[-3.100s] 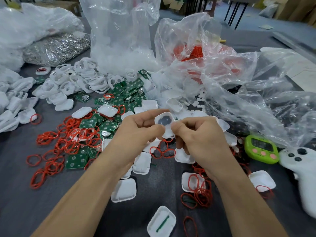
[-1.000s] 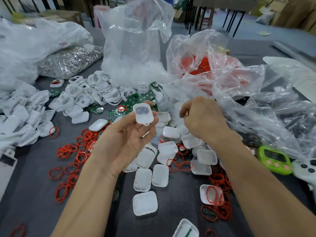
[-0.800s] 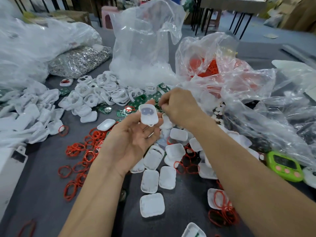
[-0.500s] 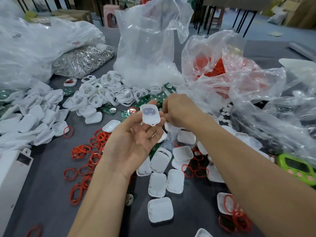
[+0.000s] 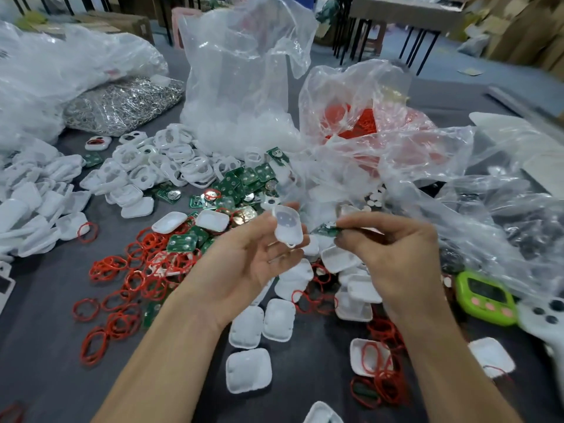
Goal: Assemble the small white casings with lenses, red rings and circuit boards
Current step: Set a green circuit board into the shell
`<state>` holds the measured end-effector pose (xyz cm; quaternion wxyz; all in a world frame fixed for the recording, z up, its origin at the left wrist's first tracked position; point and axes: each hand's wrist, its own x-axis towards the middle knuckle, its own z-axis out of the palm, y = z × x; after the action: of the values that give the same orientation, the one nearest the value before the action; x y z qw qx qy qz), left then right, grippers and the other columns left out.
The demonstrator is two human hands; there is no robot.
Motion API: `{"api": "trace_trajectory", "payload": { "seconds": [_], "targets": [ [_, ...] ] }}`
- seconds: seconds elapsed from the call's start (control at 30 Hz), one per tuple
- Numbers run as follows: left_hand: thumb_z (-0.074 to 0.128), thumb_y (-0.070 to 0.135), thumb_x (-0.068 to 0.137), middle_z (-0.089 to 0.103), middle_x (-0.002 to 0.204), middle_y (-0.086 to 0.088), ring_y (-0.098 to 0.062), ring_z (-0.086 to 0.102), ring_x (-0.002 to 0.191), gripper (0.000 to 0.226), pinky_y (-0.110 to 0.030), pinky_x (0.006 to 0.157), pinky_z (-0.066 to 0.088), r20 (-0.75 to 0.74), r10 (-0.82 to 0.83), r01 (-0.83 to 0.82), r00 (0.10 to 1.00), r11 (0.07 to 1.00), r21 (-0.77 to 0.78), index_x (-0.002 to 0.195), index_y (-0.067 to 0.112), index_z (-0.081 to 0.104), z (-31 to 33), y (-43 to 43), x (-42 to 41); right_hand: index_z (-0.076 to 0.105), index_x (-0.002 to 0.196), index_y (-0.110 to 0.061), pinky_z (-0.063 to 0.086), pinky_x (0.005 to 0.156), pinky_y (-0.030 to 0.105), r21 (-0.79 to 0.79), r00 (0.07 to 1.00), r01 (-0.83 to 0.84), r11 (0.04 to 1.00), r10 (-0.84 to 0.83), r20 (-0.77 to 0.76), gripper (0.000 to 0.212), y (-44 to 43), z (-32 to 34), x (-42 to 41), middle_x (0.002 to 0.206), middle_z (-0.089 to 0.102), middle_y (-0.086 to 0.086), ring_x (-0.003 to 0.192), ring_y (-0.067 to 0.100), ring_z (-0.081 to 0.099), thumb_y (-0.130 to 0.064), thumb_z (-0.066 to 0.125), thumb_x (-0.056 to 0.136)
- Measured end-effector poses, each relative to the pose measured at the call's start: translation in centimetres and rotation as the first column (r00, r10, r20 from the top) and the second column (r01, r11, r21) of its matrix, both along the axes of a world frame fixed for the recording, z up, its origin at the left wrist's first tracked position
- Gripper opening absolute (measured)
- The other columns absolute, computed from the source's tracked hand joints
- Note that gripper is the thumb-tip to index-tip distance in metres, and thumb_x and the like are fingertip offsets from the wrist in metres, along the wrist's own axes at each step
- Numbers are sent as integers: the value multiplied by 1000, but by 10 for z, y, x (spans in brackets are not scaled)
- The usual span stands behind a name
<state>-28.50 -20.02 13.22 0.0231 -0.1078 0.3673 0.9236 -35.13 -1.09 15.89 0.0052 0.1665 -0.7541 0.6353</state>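
Note:
My left hand (image 5: 244,264) holds a small white casing (image 5: 287,225) upright between thumb and fingertips, its hollow side facing me with a round lens showing inside. My right hand (image 5: 393,254) pinches a green circuit board (image 5: 327,231) at its fingertips, just right of the casing and a little apart from it. Loose red rings (image 5: 134,270) lie scattered on the grey table to the left. More green circuit boards (image 5: 244,184) sit in a heap beyond my hands. Empty white casings (image 5: 262,322) lie below my hands.
Clear plastic bags stand behind: one of white parts (image 5: 241,96), one of red rings (image 5: 360,117). A bag of metal clips (image 5: 122,102) lies back left. White frames (image 5: 171,160) pile at left. A green timer (image 5: 485,297) and a white controller (image 5: 546,319) sit at right.
My right hand reached into the circuit board heap and came back right holding a green board. The left hand kept the casing raised. The view shifted slightly.

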Motion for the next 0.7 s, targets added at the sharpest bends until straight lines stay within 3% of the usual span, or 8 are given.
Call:
{"api": "trace_trajectory", "payload": {
  "seconds": [0.13,0.23,0.33,0.43,0.57,0.63,0.7],
  "targets": [
    [64,15,90,72,124,-15,-25,75,101,39,-36,84,61,-47,-52,51,998,999,-15,128,10,71,-1,16,-3,84,79,-22,58,72,18,-128,999,26,991,-31,-35,17,2,-10,7,83,80,-4,81,13,77,-6,86,75],
    [65,17,89,70,129,-13,-24,74,104,42,-38,92,59,-83,-92,91,992,996,-11,130,11,70,-2,18,-1,82,76,-27,58,69,20,-107,998,61,992,-59,18,25,3,-10,8,79,79,-6,76,13,77,-2,87,75],
    [64,17,91,70,131,-11,-22,73,105,40,-38,94,58,-99,-120,119,988,993,-16,130,13,70,-3,21,0,81,92,-32,56,63,18,-60,995,43,997,-37,94,31,6,-7,8,86,79,-11,75,10,77,-5,86,78],
    [68,19,87,67,135,-14,-24,71,111,43,-40,100,56,-94,-124,123,988,992,-15,130,15,71,-2,23,-1,78,109,-36,56,68,18,4,995,-46,999,45,91,41,9,-6,5,91,76,-13,77,7,73,-3,78,84],
    [69,18,85,71,126,-13,-23,73,104,42,-38,95,58,-84,-90,92,992,996,20,126,16,74,0,22,-2,81,95,-43,54,67,20,139,995,-92,986,84,62,42,11,-2,5,77,72,-15,71,7,66,-3,72,85],
    [69,18,85,72,124,-13,-23,73,104,41,-38,94,59,-88,-80,82,993,996,24,125,17,74,1,21,-2,82,85,-39,57,71,23,69,993,-64,996,56,108,39,13,0,4,79,78,-9,77,12,73,-1,75,83],
    [68,17,85,72,123,-13,-25,72,111,42,-39,97,58,-100,-83,85,992,996,17,127,18,73,2,21,-2,83,79,-31,56,66,22,-62,978,-34,997,47,205,36,16,2,2,75,77,-2,69,14,71,5,76,82]
  ]
}}
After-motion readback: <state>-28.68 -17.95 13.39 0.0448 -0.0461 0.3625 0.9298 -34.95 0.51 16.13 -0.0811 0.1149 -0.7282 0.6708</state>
